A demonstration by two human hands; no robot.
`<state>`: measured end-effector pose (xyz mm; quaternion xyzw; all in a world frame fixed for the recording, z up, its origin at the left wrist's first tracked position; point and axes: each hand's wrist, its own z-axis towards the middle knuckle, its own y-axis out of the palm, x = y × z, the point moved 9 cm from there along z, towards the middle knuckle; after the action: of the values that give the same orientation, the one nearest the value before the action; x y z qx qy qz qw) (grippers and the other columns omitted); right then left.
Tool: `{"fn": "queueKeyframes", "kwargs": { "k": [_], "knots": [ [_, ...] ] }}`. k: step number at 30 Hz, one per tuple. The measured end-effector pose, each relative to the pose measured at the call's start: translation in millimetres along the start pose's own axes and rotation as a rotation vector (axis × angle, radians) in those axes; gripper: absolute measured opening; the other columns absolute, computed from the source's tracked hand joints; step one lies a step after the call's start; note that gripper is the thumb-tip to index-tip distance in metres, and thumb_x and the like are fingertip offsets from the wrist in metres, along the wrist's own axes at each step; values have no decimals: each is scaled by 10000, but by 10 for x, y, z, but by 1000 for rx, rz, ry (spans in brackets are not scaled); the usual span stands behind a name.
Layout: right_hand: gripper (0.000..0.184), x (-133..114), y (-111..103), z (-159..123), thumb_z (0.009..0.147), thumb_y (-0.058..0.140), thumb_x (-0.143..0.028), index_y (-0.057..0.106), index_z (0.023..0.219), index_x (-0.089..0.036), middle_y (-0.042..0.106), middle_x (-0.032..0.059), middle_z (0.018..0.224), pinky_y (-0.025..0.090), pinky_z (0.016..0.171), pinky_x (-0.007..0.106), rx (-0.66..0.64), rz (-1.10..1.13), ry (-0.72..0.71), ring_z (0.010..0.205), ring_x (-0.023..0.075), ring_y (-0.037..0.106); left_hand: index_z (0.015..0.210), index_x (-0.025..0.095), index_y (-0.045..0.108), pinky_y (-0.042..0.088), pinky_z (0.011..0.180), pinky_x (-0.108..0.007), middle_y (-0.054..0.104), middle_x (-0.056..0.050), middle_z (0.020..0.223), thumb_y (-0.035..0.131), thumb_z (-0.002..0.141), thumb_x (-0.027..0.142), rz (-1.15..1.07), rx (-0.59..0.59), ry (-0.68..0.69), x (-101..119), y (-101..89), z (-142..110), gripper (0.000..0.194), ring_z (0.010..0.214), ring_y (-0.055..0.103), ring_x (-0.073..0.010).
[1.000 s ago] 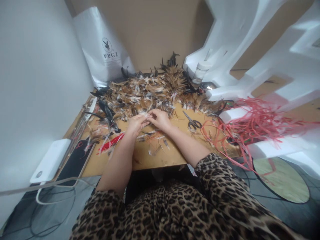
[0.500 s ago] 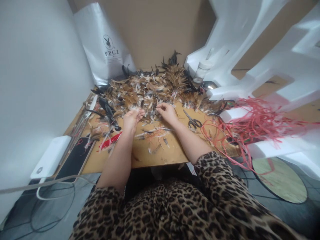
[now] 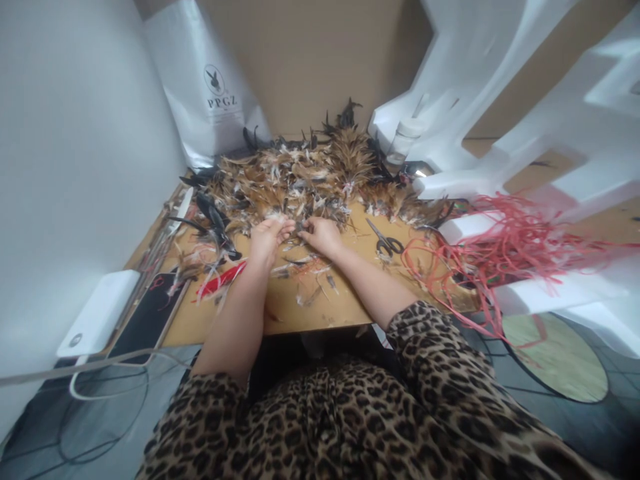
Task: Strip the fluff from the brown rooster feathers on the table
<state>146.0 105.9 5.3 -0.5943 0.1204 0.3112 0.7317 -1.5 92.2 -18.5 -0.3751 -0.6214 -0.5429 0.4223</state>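
Head view: left hand (image 3: 266, 241) and right hand (image 3: 323, 237) were close together with a small gap between them, fingers of both bent inward. Brown feather pile (image 3: 285, 180) lay just beyond both hands, fingertips at its near edge. Small dark feather bit (image 3: 299, 226) showed between the fingertips; couldn't tell which hand had hold of it, or how firmly either was closed.

Black feathers (image 3: 213, 217) sat left of the left hand, red strip (image 3: 220, 281) nearer the body, by the left forearm. Loose feather scraps (image 3: 309, 293) were scattered on the table (image 3: 300, 321), on the body side of the hands, between the forearms. Scissors (image 3: 384, 240) lay right of the right hand, not touched, handles toward the body. Pink-red ribbon tangle (image 3: 525, 233) was farther right. White bag (image 3: 197, 87) stood past the pile, beyond the left hand; clear container (image 3: 401, 141) stood beyond the right hand, off to its right.
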Motion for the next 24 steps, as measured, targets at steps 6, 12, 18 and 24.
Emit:
{"fn": "queueKeyframes", "kwargs": {
  "k": [6,12,18,24],
  "knots": [
    [117,117,41,32,692,583,-270,649,698,-173,644,29,680,378,615,242,-10,167,67,634,133,543,792,106,645,457,560,-164,695,-83,774,705,658,323,-4,3,-21,-4,28,-20,262,622,632,-85],
    [260,234,139,52,617,670,-379,549,629,-149,593,-18,587,272,407,178,-95,1024,309,415,39,393,783,87,647,453,536,-157,693,-86,745,697,672,257,-19,-8,-88,-37,87,-73,210,602,632,-88],
    [361,123,167,34,504,771,-366,503,624,-155,553,-52,534,229,376,153,-156,1363,343,389,17,361,784,79,644,454,527,-162,697,-101,762,673,697,194,9,-68,-175,-128,179,-120,147,609,641,-101],
    [363,35,181,6,514,772,-374,502,626,-158,485,-72,460,207,381,163,-147,1363,312,379,25,343,827,77,645,453,508,-156,698,-106,770,654,724,186,7,-105,-233,-192,228,-142,150,616,648,-107]
  ]
}}
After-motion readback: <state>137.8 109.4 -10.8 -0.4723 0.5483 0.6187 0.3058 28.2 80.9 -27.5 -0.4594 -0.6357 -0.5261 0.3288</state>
